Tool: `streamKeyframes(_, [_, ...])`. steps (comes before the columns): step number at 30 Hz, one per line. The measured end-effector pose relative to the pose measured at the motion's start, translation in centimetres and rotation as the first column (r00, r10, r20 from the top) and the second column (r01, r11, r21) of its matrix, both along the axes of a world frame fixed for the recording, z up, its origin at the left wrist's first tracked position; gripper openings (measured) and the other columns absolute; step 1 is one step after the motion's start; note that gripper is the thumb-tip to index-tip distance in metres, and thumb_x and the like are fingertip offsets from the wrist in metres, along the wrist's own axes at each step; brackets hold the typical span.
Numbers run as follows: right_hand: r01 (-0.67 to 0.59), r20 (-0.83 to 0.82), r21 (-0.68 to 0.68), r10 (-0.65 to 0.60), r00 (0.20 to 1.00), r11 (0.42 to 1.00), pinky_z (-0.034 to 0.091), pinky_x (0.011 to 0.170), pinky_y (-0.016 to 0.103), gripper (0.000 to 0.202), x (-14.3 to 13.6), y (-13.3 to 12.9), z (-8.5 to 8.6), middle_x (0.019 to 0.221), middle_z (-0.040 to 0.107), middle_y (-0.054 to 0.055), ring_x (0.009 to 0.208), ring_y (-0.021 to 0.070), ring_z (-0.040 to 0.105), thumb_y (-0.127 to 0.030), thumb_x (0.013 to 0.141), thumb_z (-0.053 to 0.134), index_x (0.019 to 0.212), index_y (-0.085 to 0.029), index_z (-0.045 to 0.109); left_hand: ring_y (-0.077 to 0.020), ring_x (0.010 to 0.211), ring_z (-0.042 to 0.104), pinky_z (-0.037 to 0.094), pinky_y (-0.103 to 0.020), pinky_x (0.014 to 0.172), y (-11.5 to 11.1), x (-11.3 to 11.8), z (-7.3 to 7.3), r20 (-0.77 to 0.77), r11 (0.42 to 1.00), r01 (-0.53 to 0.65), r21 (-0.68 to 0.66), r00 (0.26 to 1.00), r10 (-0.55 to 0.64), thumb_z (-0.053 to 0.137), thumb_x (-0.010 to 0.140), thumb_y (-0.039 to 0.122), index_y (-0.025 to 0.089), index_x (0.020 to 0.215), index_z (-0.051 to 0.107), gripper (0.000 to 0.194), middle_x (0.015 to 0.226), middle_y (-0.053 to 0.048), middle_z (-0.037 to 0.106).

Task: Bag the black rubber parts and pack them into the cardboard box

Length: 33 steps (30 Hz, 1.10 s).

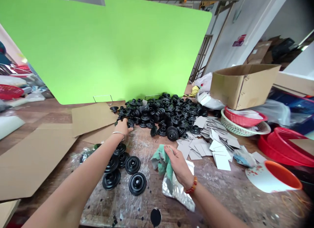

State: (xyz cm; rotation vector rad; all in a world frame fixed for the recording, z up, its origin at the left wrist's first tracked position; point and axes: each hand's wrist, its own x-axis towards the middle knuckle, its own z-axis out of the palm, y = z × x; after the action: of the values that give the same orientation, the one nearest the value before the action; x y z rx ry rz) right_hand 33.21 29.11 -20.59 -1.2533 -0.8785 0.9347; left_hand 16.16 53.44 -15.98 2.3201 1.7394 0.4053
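Observation:
My left hand [122, 127] reaches to the left end of a heap of black round stepped discs [173, 133]. Its fingers curl over a black disc [130, 124] at the heap's edge. In my right hand [178, 162] a green and grey cloth [161, 160] is gripped, hanging above a crumpled silvery plastic bag [180, 192]. Between my arms, several black discs lie apart on the table, among them one near the front [137, 184]. My left forearm hides part of that group.
Grey-white square cards [220, 152] lie scattered right of the heap. Beyond them are a cardboard box [242, 84], a cream basket [245, 130], red baskets [284, 146] and a white-orange container [272, 177]. Flat cardboard [36, 156] covers the left. A green panel [117, 48] stands behind.

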Motion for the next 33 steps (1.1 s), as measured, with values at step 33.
streamKeyframes(33, [0.049,0.865,-0.101,0.064,0.498,0.994,0.046,0.087,0.040,0.055,-0.5,2.7,3.6,0.117,0.064,0.019,0.103,0.0301,0.062,-0.016,0.082,0.056,0.136,-0.014,0.046,-0.0132,0.092,0.064,0.050,-0.032,0.091,-14.8,-2.6,0.0,0.894,0.643,0.622,-0.447,0.290,0.340,0.079,0.067,0.020,0.029,0.127,0.057,0.064,0.111,-0.001,0.065])
